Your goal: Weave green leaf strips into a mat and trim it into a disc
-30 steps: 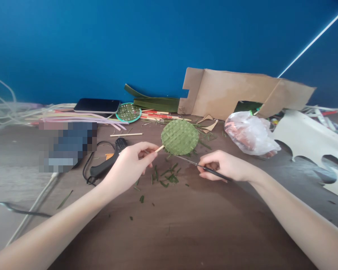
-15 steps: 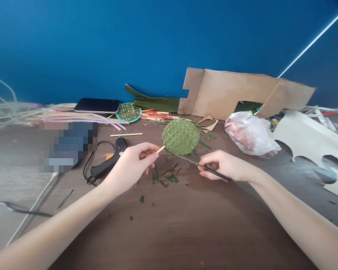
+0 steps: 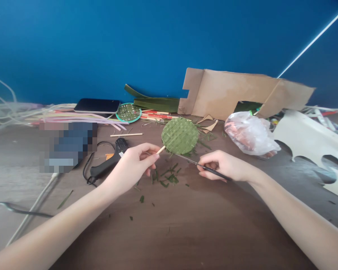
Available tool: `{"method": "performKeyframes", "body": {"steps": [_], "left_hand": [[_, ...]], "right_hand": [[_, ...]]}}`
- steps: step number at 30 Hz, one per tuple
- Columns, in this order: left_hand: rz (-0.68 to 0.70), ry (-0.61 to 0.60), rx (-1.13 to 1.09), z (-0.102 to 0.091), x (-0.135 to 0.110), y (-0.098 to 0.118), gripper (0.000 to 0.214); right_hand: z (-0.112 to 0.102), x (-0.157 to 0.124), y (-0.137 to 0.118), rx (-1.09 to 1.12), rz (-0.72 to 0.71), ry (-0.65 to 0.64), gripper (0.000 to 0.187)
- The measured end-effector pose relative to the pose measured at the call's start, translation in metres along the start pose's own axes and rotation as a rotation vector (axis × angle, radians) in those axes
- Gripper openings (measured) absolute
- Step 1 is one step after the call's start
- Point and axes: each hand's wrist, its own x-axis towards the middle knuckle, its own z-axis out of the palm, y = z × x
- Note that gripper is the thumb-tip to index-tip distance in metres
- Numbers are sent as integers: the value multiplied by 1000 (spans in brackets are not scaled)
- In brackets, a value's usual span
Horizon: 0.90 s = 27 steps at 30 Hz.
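Note:
My left hand (image 3: 142, 159) pinches the pale wooden stick handle of a small round fan (image 3: 180, 135) woven from green leaf strips. The fan's disc is held up above the table, tilted toward me. My right hand (image 3: 218, 165) is closed round the black handles of scissors (image 3: 211, 170), whose thin blades point left to just below the disc's lower edge. Whether the blades touch the leaf I cannot tell. Green leaf clippings (image 3: 170, 178) lie scattered on the brown table (image 3: 169, 228) beneath the fan.
A black glue gun (image 3: 108, 161) with a cord lies left of my left hand. Farther back are a dark phone (image 3: 97, 106), a teal-rimmed woven disc (image 3: 129, 112), long leaves (image 3: 156, 104) and a cardboard piece (image 3: 228, 92). A plastic bag (image 3: 250, 133) and white cut-out sheet (image 3: 312, 138) sit right.
The fan has shifted very slightly left and up. Both hands and the scissors stay almost where they were.

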Motion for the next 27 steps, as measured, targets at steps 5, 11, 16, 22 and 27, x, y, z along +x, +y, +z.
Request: {"method": "performKeyframes", "body": {"steps": [5,11,16,22,27], "left_hand": [[-22,-9,-43,1,1,0,20],[-27,-12,-91,2,2,-1,19],[-40,-16,-94,3,2,-2,18],[-40,-37,-153,6,1,-5,15],[-45,-25,-179,7,3,-5,14]], "right_hand": [[-1,0,1,-74,-38,22,22],[-1,0,4,-59,-31,23,23],[0,1,3,-22,-9,4,24],[1,0,1,-91,-57,8,21],[1,0,1,-121,-80,13,20]]}}
